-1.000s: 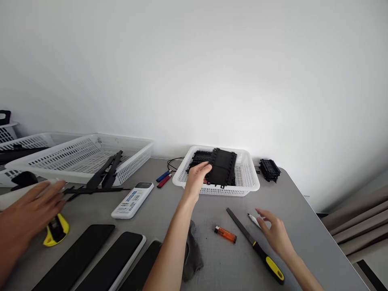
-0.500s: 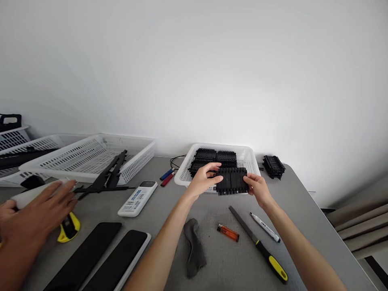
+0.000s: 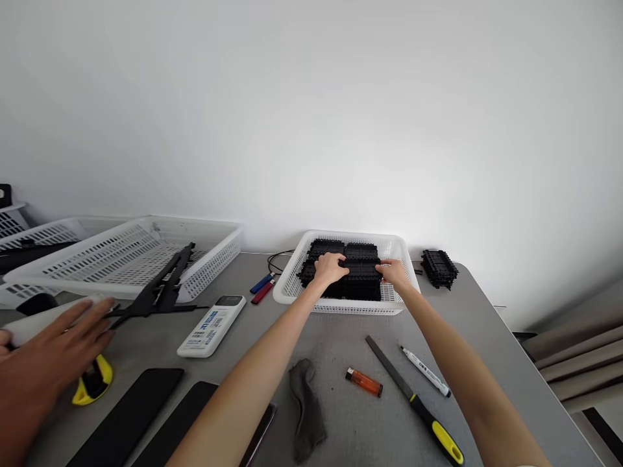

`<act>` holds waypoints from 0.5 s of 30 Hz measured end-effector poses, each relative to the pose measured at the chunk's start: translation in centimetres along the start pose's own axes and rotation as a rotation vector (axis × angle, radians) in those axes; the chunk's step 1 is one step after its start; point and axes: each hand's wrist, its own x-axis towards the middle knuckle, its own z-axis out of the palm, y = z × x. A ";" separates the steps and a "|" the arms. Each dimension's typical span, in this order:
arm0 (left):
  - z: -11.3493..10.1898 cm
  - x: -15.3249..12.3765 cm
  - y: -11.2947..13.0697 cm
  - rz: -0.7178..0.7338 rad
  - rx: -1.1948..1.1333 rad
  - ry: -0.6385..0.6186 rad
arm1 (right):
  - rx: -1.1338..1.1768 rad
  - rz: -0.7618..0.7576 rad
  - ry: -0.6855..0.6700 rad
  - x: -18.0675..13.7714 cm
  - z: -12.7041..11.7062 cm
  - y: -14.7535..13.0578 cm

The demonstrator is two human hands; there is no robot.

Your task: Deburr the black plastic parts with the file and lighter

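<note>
A small white mesh basket [image 3: 341,306] stands at the back of the grey table and holds several black ribbed plastic parts [image 3: 357,253]. My left hand [image 3: 329,267] and my right hand [image 3: 393,272] both reach into the basket. Their fingers are curled over the left and right ends of one black ribbed part [image 3: 361,280] that lies on the stack inside. A further black ribbed part [image 3: 439,268] sits on the table to the right of the basket.
Nearer me lie a file with a yellow-black handle [image 3: 413,401], a white marker [image 3: 425,371], an orange lighter [image 3: 364,382] and a grey cloth [image 3: 305,408]. A white remote [image 3: 211,325], large white baskets [image 3: 131,259] and dark flat panels [image 3: 127,415] are left. Another person's hand [image 3: 46,357] rests at the left edge.
My right hand came up from the table and joined the left on a black part. Both held it in front of the basket, then moved it back onto the stack inside.
</note>
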 end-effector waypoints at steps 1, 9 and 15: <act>0.3 0.0 -0.3 -0.010 0.032 -0.002 | -0.032 0.012 -0.010 0.2 0.1 0.1; 1.3 0.1 -1.1 -0.029 0.146 -0.030 | -0.233 -0.008 0.002 0.8 0.4 0.3; 1.0 -0.1 -1.0 0.013 0.152 -0.052 | -0.308 -0.058 0.065 1.2 0.3 0.6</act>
